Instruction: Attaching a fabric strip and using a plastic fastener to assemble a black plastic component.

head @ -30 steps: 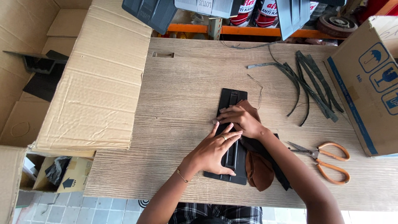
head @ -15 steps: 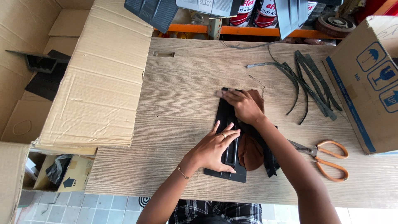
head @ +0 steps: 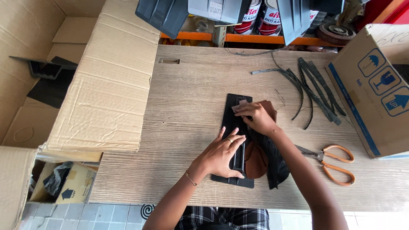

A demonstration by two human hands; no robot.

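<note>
Mid-frame, left hand [head: 221,155] lies flat, fingers spread, pinning the black panel [head: 235,127]; right hand [head: 255,117] fingers press brown leather [head: 257,158] onto it.

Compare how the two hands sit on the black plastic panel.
The left hand lies flat, fingers spread, on the lower part of the black plastic panel; the right hand is curled at its upper end, pressing a brown piece there. The left hand wears a ring and a bracelet; the right shows neither. Both touch the panel.
</note>
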